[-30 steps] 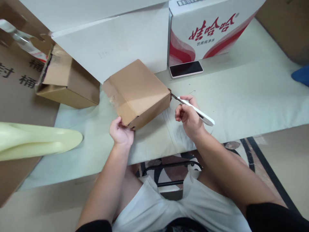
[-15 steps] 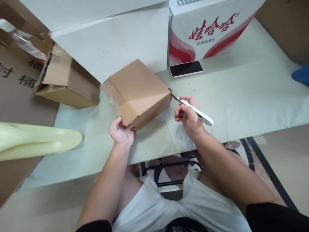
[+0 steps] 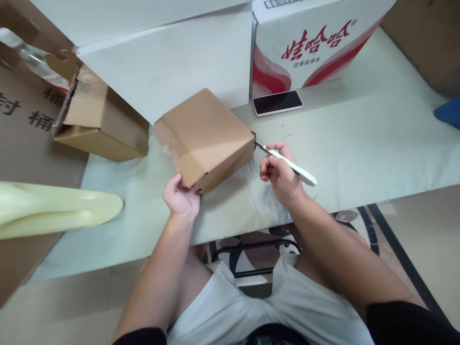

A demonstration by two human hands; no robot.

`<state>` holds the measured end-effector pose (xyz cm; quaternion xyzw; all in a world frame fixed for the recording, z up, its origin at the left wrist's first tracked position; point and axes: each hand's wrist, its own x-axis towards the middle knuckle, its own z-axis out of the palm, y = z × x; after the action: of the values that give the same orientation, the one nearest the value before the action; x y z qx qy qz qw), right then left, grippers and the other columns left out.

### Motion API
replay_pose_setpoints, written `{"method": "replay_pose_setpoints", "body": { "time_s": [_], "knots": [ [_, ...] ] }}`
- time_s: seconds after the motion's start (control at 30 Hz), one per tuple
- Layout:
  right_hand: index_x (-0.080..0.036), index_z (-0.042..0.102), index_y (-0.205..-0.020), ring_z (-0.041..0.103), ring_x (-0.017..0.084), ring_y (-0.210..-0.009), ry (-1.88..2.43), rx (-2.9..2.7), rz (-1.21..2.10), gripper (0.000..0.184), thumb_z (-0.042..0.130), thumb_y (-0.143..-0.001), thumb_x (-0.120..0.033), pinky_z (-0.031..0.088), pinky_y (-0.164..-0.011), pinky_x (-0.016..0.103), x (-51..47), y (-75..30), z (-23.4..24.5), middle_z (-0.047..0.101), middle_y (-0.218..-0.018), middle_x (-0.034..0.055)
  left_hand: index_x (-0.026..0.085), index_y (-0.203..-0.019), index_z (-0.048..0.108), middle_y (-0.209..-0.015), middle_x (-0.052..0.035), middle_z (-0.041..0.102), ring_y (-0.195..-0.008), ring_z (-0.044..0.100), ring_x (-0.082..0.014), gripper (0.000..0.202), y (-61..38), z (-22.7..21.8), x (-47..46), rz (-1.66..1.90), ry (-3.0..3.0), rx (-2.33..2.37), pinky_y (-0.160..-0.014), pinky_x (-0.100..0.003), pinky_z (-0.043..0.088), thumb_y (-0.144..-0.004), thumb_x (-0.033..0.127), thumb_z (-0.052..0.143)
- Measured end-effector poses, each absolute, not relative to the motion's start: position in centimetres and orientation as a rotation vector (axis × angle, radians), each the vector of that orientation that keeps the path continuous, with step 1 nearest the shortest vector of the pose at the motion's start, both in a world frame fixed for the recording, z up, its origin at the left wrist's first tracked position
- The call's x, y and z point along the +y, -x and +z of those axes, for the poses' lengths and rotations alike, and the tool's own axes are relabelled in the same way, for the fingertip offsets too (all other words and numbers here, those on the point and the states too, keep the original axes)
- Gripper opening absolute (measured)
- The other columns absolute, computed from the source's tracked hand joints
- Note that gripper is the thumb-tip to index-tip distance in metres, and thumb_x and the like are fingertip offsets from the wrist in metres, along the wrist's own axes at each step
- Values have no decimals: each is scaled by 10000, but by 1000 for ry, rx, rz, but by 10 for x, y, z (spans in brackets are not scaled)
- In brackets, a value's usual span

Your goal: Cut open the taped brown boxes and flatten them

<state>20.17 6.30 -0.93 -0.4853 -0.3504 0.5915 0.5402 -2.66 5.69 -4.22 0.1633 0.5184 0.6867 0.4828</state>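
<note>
A small brown cardboard box [image 3: 212, 129] rests tilted on the table, its near-left corner gripped by my left hand [image 3: 181, 197]. The thumb lies at the box's edge; the other fingers are hidden beneath. My right hand [image 3: 282, 172] is closed around a white-handled utility knife [image 3: 304, 175]. The dark blade meets the box's right corner, where the cardboard looks torn and ragged. Peeled tape and a torn patch show along the box's left side.
A black-screened phone [image 3: 277, 103] lies in front of a red-and-white water carton [image 3: 316, 52]. At left stand another brown box [image 3: 108, 120] and a plastic bottle [image 3: 39, 62]. A pale yellow object [image 3: 61, 210] juts in, and a blue item [image 3: 449, 112] sits at right.
Almost nothing differs. The knife handle has shifted very slightly, with its blade still at the box corner. The left hand and the box stay in place.
</note>
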Motion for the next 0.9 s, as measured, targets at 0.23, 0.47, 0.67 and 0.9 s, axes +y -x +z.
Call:
{"method": "replay_pose_setpoints", "body": {
  "time_s": [0.23,0.47,0.67,0.9],
  "knots": [
    [-259,437,-1003,488,109,-479,1146,-839,1412,341,542,-690,-346,329,-507,280,63,-203,-12,567,-552,-96,219,-509,320,-465,61,271,-391,334,-89,424,27,-42,57,1667,-412,1251,-423,-263,250,-507,412,697],
    [-261,450,-1006,508,102,-475,1160,-836,1360,310,577,-746,-373,344,-490,264,66,-205,-14,570,-570,-95,213,-504,267,-464,58,254,-383,311,-88,458,29,-41,57,1633,-438,1244,-405,-263,242,-507,399,685],
    [-274,469,-1013,572,112,-453,1241,-841,1230,394,547,-871,-633,352,-465,259,71,-211,-20,631,-601,-70,212,-574,191,-503,58,202,-411,295,-80,485,29,-41,56,1625,-495,1233,-421,-246,247,-562,367,651],
    [-283,470,-1041,755,188,-949,1243,-977,1000,289,634,-914,-485,527,-786,330,66,-216,-27,763,-956,14,198,-588,137,-472,73,162,-390,240,-52,545,29,-30,55,1570,-408,1214,-418,-216,242,-500,327,660]
  ]
}}
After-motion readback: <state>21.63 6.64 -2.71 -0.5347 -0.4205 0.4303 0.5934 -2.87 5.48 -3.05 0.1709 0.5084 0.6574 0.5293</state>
